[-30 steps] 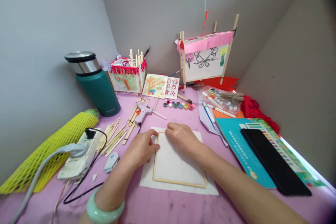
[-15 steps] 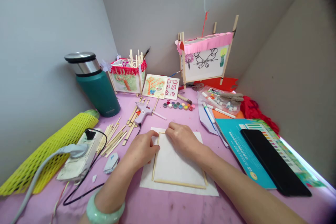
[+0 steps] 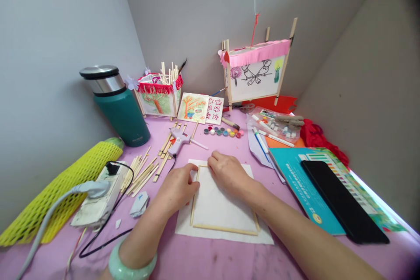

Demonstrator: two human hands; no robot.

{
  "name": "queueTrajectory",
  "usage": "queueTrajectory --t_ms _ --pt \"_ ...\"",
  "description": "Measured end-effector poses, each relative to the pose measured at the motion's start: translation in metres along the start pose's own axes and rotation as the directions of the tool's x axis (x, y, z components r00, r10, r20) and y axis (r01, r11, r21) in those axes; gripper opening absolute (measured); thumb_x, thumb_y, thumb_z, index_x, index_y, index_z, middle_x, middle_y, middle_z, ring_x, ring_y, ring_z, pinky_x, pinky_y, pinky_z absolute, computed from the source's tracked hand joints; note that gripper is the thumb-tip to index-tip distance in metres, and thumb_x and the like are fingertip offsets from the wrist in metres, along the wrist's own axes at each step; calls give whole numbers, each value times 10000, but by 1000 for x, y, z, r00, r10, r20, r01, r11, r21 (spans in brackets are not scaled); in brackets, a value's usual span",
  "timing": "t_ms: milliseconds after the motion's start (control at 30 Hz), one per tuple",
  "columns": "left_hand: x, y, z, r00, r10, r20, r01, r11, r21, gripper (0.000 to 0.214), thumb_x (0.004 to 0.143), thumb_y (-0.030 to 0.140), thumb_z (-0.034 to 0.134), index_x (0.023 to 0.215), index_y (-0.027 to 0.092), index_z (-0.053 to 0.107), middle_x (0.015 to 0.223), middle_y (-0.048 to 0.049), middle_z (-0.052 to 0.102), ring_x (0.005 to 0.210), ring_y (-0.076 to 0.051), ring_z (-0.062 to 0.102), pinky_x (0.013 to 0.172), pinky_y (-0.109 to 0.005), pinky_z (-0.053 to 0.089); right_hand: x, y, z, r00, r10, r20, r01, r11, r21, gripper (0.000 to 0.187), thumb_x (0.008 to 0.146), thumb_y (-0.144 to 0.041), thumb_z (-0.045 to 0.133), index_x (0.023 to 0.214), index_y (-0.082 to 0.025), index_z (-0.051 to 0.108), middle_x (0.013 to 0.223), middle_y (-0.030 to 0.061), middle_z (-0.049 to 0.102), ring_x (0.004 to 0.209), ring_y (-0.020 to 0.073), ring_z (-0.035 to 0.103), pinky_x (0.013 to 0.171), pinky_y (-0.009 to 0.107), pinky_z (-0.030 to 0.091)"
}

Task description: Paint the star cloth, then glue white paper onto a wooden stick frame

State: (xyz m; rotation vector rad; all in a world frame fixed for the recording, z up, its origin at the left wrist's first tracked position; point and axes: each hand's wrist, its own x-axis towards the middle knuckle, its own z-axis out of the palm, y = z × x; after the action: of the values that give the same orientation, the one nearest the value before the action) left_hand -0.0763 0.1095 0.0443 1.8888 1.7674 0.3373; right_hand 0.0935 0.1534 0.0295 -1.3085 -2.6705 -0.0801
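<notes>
A square frame of thin wooden sticks (image 3: pixel 225 230) lies on a sheet of white paper (image 3: pixel 267 238) that sticks out past it. My left hand (image 3: pixel 179 188) rests at the frame's upper left corner, thumb and forefinger against the left stick. My right hand (image 3: pixel 229 170) is bent over the far stick near the same corner, its fingertips closed and pressed down there. The right hand and forearm hide much of the far and right sticks. A pale green bangle (image 3: pixel 131 264) circles my left wrist.
A glue gun (image 3: pixel 179 140) and loose wooden sticks (image 3: pixel 142 177) lie left of the paper, near a power strip (image 3: pixel 98 205) and a green bottle (image 3: pixel 121 113). Paint pots (image 3: pixel 223 132) and a decorated lantern (image 3: pixel 259 74) stand behind. A blue book (image 3: pixel 305 192) bears a black phone-like slab (image 3: pixel 343 201).
Almost nothing differs. Both hands keep their places at the frame's upper left corner, with only a slight shift of the right fingers and of the camera view.
</notes>
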Motion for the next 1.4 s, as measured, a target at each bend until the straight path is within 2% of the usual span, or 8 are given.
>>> queueTrajectory --t_ms 333,500,767,1000,1167,1400 --pt "-1 1 -1 1000 -12 6 13 999 -48 366 732 198 509 1090 233 581 549 80 591 425 -90 546 561 -225 368 -1 0 -3 999 -38 5 38 999 5 115 853 -137 488 845 -176 596 809 30 574 649 135 490 552 278 247" --pt "-2 4 -1 1000 -29 -1 29 998 -47 369 736 208 517 1096 238 594 521 85 586 422 -92 557 571 -223 380 -1 0 -6 997 -60 48 61 998 -9 130 858 -125 487 879 -170 608 838 42 576 658 136 492 556 278 253" --pt "-2 4 -3 999 -33 1 34 999 -26 400 738 233 525 1129 238 610 528 74 597 457 -105 573 606 -229 396 0 0 -4 993 -107 43 107 994 -4 118 858 -125 494 881 -157 605 848 56 571 693 143 500 564 275 268" --pt "-3 5 -4 999 -35 1 35 999 -22 380 745 253 523 1113 245 617 565 64 619 462 -111 574 617 -240 399 0 0 -7 997 -48 53 46 998 36 123 878 -168 493 870 -167 617 853 41 589 698 131 512 587 263 295" --pt "-4 4 -3 1000 -24 -4 24 999 -39 347 769 301 510 1092 243 623 534 61 613 480 -128 586 616 -248 400 -3 5 -5 1000 18 19 -19 999 43 193 924 -246 450 873 -183 625 865 35 605 757 132 547 611 258 317" --pt "-3 3 -3 1000 -16 -23 15 1000 -24 337 770 299 509 1076 232 633 568 49 625 484 -126 576 620 -253 392 -5 8 1 999 30 -24 -29 999 36 188 921 -245 454 879 -195 630 853 23 617 778 131 553 622 249 311"
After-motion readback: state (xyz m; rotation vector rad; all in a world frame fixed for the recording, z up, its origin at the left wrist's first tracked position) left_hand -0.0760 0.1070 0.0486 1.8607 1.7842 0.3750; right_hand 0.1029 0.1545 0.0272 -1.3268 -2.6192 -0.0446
